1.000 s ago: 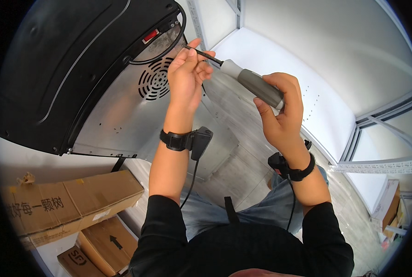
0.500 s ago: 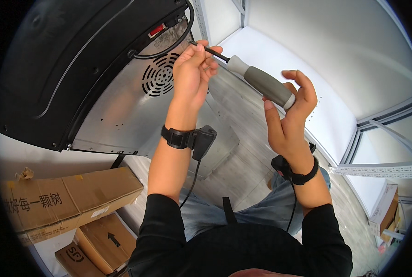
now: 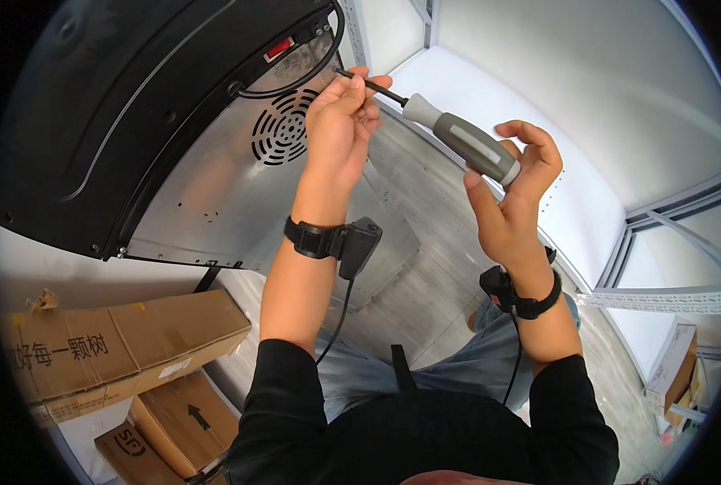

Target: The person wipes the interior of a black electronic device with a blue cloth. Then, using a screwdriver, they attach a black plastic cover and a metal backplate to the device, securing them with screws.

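A screwdriver (image 3: 467, 145) with a grey handle and dark shaft slants across the upper middle, its tip up and left at the edge of a metal panel (image 3: 207, 190). My left hand (image 3: 334, 133) is closed, thumb and fingers pinching the shaft close to the tip. Around the butt of the handle is my right hand (image 3: 515, 202), with bent fingers on the far side and the thumb below. The panel belongs to a large black-and-metal machine (image 3: 101, 105) and has a round slotted vent (image 3: 283, 125). Whatever the tip meets is too small to make out.
A black cable (image 3: 296, 87) loops beside a red switch (image 3: 279, 50) above my left hand. Cardboard boxes (image 3: 174, 323) are stacked at lower left. A white shelf (image 3: 570, 218) with a metal frame lies to the right, dotted with small dark specks.
The screwdriver handle has turned about its axis, so a light grey stripe now faces up. My right hand has shifted slightly right; my left hand keeps its pinch.
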`<state>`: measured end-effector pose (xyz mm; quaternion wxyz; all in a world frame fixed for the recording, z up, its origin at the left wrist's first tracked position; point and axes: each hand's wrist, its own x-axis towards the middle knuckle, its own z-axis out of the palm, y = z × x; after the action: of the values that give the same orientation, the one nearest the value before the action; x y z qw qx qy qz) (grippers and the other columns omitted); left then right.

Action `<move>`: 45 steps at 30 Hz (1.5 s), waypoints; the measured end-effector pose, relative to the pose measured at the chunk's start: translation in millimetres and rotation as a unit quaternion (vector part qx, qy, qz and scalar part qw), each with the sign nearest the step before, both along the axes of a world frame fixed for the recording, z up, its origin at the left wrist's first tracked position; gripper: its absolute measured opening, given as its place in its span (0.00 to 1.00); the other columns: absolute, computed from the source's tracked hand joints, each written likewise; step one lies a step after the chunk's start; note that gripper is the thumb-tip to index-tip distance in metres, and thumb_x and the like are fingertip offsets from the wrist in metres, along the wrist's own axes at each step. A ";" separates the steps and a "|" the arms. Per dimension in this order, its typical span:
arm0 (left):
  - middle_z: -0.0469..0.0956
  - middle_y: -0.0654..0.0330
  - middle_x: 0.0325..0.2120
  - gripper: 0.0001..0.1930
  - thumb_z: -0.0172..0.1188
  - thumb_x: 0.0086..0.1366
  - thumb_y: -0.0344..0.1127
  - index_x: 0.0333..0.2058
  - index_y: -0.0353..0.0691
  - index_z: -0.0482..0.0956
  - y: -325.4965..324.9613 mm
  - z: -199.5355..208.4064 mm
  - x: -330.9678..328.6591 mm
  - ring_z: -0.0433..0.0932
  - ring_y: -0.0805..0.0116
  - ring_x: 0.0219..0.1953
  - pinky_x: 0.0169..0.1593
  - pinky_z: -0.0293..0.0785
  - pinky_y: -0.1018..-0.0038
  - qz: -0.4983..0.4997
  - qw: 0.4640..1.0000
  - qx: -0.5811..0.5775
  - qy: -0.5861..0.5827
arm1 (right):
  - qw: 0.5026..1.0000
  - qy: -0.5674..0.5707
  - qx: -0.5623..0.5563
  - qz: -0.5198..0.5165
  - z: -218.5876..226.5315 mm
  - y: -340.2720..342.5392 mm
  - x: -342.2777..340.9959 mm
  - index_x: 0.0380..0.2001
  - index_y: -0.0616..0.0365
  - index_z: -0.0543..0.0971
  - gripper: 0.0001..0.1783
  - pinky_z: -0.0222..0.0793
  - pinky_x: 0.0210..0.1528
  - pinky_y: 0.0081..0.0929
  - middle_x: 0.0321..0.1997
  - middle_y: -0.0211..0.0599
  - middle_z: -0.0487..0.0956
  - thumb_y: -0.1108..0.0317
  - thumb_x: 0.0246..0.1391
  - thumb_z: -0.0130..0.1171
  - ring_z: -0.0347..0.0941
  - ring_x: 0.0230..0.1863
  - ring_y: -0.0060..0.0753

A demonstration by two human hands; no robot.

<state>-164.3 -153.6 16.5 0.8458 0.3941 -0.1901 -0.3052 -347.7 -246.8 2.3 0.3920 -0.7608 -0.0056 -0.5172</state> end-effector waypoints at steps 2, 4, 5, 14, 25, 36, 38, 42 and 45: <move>0.78 0.55 0.36 0.08 0.48 0.69 0.32 0.44 0.36 0.69 0.9 -1.1 0.1 0.65 0.78 0.22 0.29 0.64 0.81 0.012 1.000 0.019 0.008 | 0.999 0.012 -0.040 -0.016 1.2 -1.5 0.5 0.57 0.64 0.54 0.31 0.64 0.39 0.22 0.38 0.43 0.68 0.75 0.55 0.57 0.68 0.31 0.29; 0.78 0.54 0.35 0.08 0.47 0.70 0.32 0.44 0.36 0.69 1.3 -3.9 0.9 0.64 0.79 0.22 0.28 0.62 0.82 0.017 0.999 0.025 0.013 | 0.997 0.073 -0.014 -0.015 -2.4 1.7 -4.9 0.57 0.63 0.55 0.30 0.64 0.37 0.22 0.32 0.39 0.70 0.72 0.56 0.58 0.68 0.30 0.29; 0.78 0.54 0.35 0.08 0.47 0.70 0.32 0.44 0.36 0.69 1.0 -4.9 1.8 0.65 0.79 0.22 0.28 0.62 0.82 0.015 1.000 0.022 0.014 | 0.994 0.094 -0.021 -0.050 0.8 4.1 -5.3 0.56 0.63 0.57 0.31 0.64 0.33 0.23 0.25 0.36 0.71 0.68 0.55 0.61 0.67 0.27 0.28; 0.77 0.56 0.32 0.10 0.49 0.69 0.35 0.44 0.36 0.70 0.5 1.8 -2.2 0.66 0.77 0.23 0.27 0.63 0.80 0.018 0.999 0.035 -0.036 | 0.999 -0.002 -0.039 -0.018 -2.9 3.1 0.0 0.56 0.65 0.54 0.35 0.65 0.35 0.23 0.41 0.47 0.68 0.72 0.51 0.63 0.68 0.35 0.30; 0.76 0.58 0.31 0.09 0.52 0.68 0.34 0.43 0.37 0.71 2.6 5.8 -4.0 0.68 0.76 0.25 0.29 0.64 0.80 0.015 1.000 0.011 -0.012 | 0.999 0.016 -0.016 -0.043 -3.6 -0.7 3.8 0.58 0.65 0.55 0.33 0.67 0.35 0.25 0.41 0.46 0.69 0.67 0.55 0.60 0.68 0.36 0.30; 0.76 0.60 0.30 0.10 0.54 0.67 0.36 0.42 0.37 0.72 4.2 -4.7 0.8 0.66 0.78 0.24 0.26 0.62 0.81 0.048 0.999 0.014 -0.003 | 0.999 0.023 -0.021 -0.023 -6.4 5.5 7.0 0.57 0.64 0.57 0.34 0.68 0.39 0.28 0.46 0.50 0.68 0.69 0.51 0.63 0.69 0.41 0.38; 0.75 0.60 0.30 0.11 0.54 0.67 0.36 0.43 0.36 0.72 4.5 -6.4 4.1 0.66 0.78 0.24 0.26 0.63 0.81 0.034 0.999 0.012 -0.005 | 0.995 0.088 0.023 -0.028 -1.6 11.0 -0.5 0.56 0.64 0.58 0.33 0.68 0.39 0.31 0.44 0.52 0.69 0.68 0.52 0.62 0.70 0.40 0.40; 0.75 0.60 0.29 0.12 0.52 0.68 0.37 0.44 0.36 0.72 6.2 -6.3 6.0 0.67 0.79 0.24 0.27 0.64 0.81 0.024 1.000 0.010 -0.012 | 0.996 0.031 -0.036 -0.070 2.6 10.6 3.4 0.56 0.65 0.61 0.32 0.69 0.35 0.32 0.37 0.52 0.73 0.63 0.53 0.63 0.73 0.32 0.42; 0.76 0.60 0.29 0.12 0.51 0.69 0.37 0.44 0.35 0.72 7.4 -7.0 8.4 0.68 0.78 0.25 0.28 0.65 0.80 0.013 1.000 0.000 -0.005 | 0.995 0.018 -0.070 -0.075 3.0 6.6 5.6 0.54 0.65 0.63 0.31 0.69 0.32 0.32 0.35 0.49 0.74 0.61 0.53 0.63 0.73 0.29 0.43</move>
<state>-155.9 -146.3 9.5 0.8487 0.3985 -0.1890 -0.2919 -342.1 -240.2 5.2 0.2980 -0.7939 0.0227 -0.5295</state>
